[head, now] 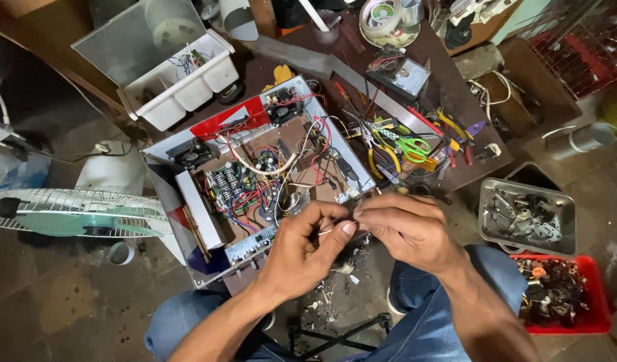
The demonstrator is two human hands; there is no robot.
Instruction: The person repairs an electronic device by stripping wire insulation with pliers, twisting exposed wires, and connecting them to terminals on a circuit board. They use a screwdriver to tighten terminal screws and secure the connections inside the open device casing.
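Cluttered workbench (pixel 449 67), opened amplifier box (pixel 255 174) full of wiring. Left hand (pixel 308 245) and right hand (pixel 406 228) both pinch a thin wire (pixel 326 232) just below it, probably twisting the end; next needs steady fingers.

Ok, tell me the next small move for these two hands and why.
Probably bring the thin wire back toward the open box of circuit boards. Both the left hand and the right hand pinch the wire between their fingertips just beside that box, so the wire looks prepared for it.

two hands (pixel 308 248) (pixel 409 228), one fan (pixel 67 213), two parts trays (pixel 526 216) (pixel 560 295)
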